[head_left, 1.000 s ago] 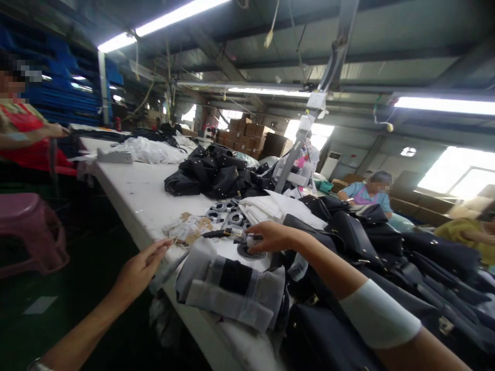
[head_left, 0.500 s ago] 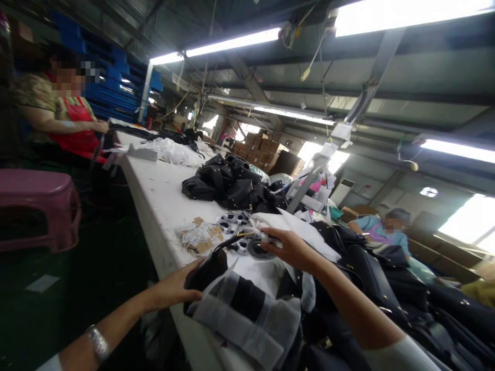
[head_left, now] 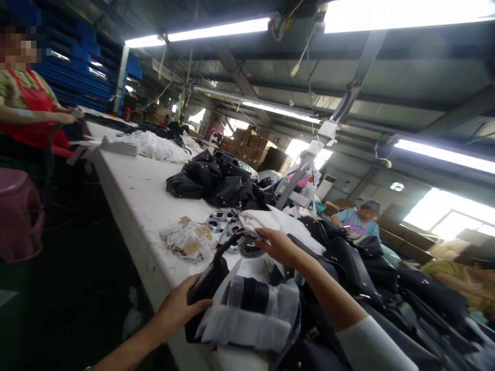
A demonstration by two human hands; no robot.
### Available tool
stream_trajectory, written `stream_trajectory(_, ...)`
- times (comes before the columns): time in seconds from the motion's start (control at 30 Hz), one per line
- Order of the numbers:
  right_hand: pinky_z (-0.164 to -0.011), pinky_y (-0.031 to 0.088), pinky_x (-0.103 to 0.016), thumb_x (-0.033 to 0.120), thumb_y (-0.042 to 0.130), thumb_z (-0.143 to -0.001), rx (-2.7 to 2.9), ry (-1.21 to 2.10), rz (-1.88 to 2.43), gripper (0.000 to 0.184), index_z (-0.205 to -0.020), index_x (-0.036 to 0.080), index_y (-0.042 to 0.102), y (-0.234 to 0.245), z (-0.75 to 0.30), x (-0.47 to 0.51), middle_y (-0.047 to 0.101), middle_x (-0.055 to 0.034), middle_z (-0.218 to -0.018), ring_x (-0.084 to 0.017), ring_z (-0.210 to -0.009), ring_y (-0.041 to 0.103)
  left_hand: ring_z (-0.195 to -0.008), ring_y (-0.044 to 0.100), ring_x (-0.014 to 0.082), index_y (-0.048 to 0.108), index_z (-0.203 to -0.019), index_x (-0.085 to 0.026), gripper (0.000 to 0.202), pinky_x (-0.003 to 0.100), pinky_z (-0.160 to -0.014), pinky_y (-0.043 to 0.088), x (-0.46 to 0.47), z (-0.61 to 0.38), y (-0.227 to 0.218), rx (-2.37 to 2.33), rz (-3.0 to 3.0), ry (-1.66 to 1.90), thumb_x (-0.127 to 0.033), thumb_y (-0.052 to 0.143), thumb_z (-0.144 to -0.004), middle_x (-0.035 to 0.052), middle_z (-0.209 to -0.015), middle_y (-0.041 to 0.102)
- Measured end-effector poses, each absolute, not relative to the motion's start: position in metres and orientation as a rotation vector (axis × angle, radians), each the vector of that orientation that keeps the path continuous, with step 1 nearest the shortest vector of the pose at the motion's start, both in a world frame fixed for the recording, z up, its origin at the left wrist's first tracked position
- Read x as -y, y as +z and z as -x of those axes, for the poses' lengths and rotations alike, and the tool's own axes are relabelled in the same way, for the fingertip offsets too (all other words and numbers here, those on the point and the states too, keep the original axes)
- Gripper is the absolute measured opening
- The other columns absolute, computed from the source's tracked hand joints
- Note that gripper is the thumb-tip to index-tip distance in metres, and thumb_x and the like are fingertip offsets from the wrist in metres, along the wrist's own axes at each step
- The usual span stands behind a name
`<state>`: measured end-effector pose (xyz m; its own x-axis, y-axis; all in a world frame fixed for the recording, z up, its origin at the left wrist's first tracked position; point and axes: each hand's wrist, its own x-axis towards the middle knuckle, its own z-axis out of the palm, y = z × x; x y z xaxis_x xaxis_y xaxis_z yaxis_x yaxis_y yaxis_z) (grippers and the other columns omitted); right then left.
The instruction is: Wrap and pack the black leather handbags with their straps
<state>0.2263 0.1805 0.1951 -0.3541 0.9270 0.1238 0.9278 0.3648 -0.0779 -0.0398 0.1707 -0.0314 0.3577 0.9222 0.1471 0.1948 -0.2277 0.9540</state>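
A black handbag (head_left: 207,283) lies tilted at the near table edge, with white and clear wrapping (head_left: 247,324) across its side. My left hand (head_left: 181,306) grips the bag's left edge, thumb on the near side. A black strap (head_left: 224,248) with a gold-coloured buckle rises from the bag. My right hand (head_left: 276,247) pinches the strap's far end, where white wrapping shows; the fingertips are partly hidden. Just under that hand lies a coiled grey-black strap (head_left: 251,247). Beside it is a heap of tags (head_left: 189,239) in white and brown.
Black bags are piled on the table (head_left: 135,198) farther back (head_left: 216,178), and more bags (head_left: 359,270) crowd the right. White wrapping (head_left: 154,144) lies at the far end. A person in a red apron (head_left: 36,103) sits left by a pink stool (head_left: 19,211); others work at right.
The view has swung to the right, so the table and people shift left in it. Both hands keep their hold on the bag and strap; the bag's wrapped side now faces me more.
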Motion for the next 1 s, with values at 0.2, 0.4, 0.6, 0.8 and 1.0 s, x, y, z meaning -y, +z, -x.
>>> stream_trajectory(0.2, -0.100, 0.043, -0.040, 0.020, 0.066, -0.089, 2.548, -0.066, 1.856, 0.029, -0.118, 0.016, 0.071, 0.173, -0.245, -0.175, 0.074, -0.0146, -0.118, -0.031, -0.113, 0.066, -0.127, 0.061, 0.0360, 0.066, -0.131, -0.020, 0.080, 0.044, -0.113, 0.046, -0.186, 0.061, -0.027, -0.936, -1.647, 0.901, -0.078, 0.063, -0.075, 0.0093, -0.135, 0.068)
stream_trajectory(0.4, -0.114, 0.029, -0.048, 0.013, 0.069, -0.084, 2.664, -0.040, 1.930, 0.020, -0.102, 0.019, 0.075, 0.136, -0.244, -0.165, 0.076, -0.0109, -0.110, -0.029, -0.113, 0.066, -0.125, 0.063, 0.0319, 0.073, -0.123, -0.026, 0.069, 0.044, -0.112, 0.046, -0.180, 0.064, -0.019, -0.910, -1.631, 0.845, -0.077, 0.040, -0.090, 0.0026, -0.127, 0.073)
stream_trajectory(0.6, -0.118, 0.026, -0.051, 0.011, 0.066, -0.086, 2.653, -0.003, 1.910, 0.024, -0.108, 0.017, 0.073, 0.115, -0.236, -0.160, 0.076, -0.0134, -0.112, -0.029, -0.114, 0.067, -0.119, 0.066, 0.0321, 0.071, -0.125, -0.028, 0.064, 0.039, -0.107, 0.051, -0.175, 0.063, -0.025, -0.902, -1.659, 0.800, -0.076, 0.054, -0.085, 0.0019, -0.127, 0.073)
stream_trajectory(0.8, -0.114, 0.041, -0.043, 0.007, 0.053, -0.092, 2.495, -0.001, 1.829, 0.050, -0.140, 0.019, 0.059, 0.110, -0.231, -0.134, 0.066, -0.0139, -0.136, -0.027, -0.127, 0.061, -0.124, 0.063, 0.0331, 0.073, -0.124, -0.028, 0.064, 0.044, -0.114, 0.044, -0.172, 0.071, -0.024, -0.935, -1.670, 0.800, -0.074, 0.045, -0.091, 0.0026, -0.128, 0.073)
stream_trajectory(1.0, -0.107, 0.052, -0.039, 0.020, 0.043, -0.102, 2.167, -0.017, 1.564, 0.039, -0.134, 0.024, 0.065, 0.079, -0.217, -0.086, 0.067, -0.0112, -0.134, -0.025, -0.123, 0.065, -0.127, 0.061, 0.0329, 0.071, -0.127, -0.029, 0.065, 0.042, -0.115, 0.044, -0.157, 0.058, -0.033, -0.925, -1.682, 0.843, -0.075, 0.048, -0.088, 0.0027, -0.134, 0.070)
